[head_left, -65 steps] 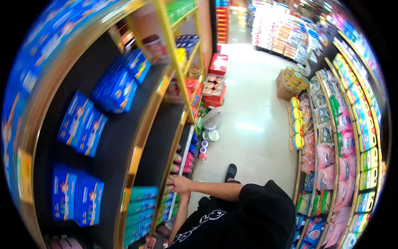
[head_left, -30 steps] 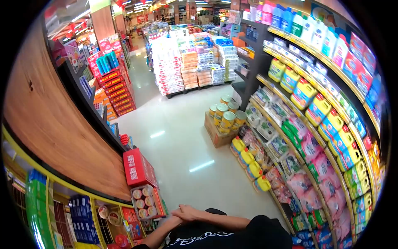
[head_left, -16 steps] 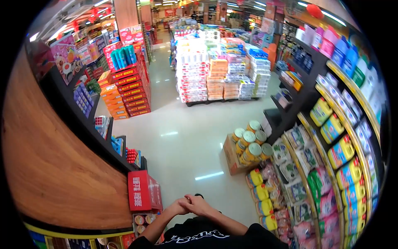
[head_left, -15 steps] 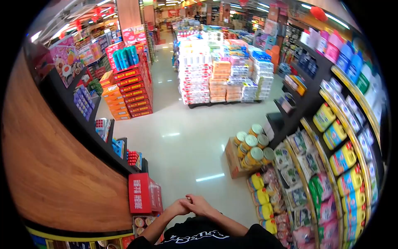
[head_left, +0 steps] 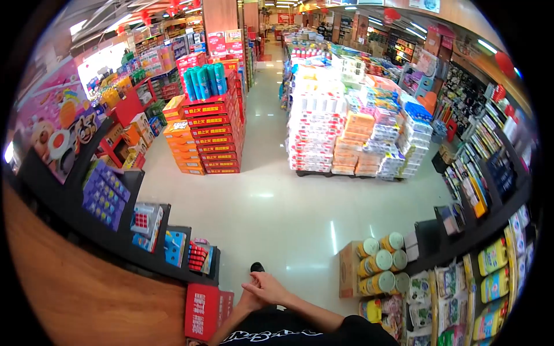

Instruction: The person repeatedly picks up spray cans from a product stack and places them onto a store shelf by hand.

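Observation:
My hands meet low in front of my dark shirt, at the bottom of the head view. My right hand (head_left: 269, 289) lies over my left hand (head_left: 248, 300) with its fingers closed around it. Most of the left hand's fingers are covered by the right, so their shape is hidden. No object shows in either hand, though anything between the palms would be out of sight. Just beyond the hands the tip of a dark shoe (head_left: 257, 267) shows on the floor. Left of the hands stands a red box (head_left: 202, 311) with white lettering.
Dark shelves with toys (head_left: 173, 248) curve along the left. At right, a carton of yellow tins (head_left: 378, 265) stands beside shelves of yellow-labelled packs (head_left: 493, 256). Ahead, stacked red cartons (head_left: 214, 138) and a pallet of wrapped paper packs (head_left: 317, 127) flank an aisle.
The view has swung left and moved forward, so the stacks appear farther right and the tins lower. My hands stay together; the shoe tip has come into sight.

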### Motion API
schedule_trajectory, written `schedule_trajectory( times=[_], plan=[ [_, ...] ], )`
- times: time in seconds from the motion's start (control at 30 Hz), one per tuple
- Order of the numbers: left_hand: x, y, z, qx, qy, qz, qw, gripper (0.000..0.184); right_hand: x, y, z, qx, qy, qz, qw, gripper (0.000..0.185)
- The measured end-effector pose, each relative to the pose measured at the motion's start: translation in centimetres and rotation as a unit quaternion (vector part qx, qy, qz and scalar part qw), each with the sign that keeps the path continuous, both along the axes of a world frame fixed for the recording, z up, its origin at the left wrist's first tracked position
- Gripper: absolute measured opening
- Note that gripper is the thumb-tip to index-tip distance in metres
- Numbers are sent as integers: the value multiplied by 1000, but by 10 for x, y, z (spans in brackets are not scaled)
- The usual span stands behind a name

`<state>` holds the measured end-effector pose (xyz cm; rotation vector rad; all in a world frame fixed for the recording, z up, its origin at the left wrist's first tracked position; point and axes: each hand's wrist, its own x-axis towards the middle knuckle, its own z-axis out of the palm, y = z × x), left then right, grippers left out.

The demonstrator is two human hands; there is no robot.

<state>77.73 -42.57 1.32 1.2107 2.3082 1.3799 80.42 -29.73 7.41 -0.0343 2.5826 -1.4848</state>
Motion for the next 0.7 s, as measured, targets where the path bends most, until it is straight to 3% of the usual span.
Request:
schedule_trajectory(
  times=[0.17,0.27,0.47,0.5,0.7],
  plan=[
    [-131,17,-16,30,-93,-35,995,46,-138,25,8,18,-79,36,996,76],
    [-218,28,-27,-11,0,-66,998,44,-215,43,15,36,-78,46,995,74],
    [-368,60,20,-66,91,-88,990,41,-358,77,32,0,-5,13,1000,66],
    [-387,65,28,-105,74,-78,989,40,-376,80,32,-9,-4,-2,1000,65],
    [-510,93,5,-72,3,-24,997,34,-505,115,2,-27,-40,4,999,66]
  ],
)
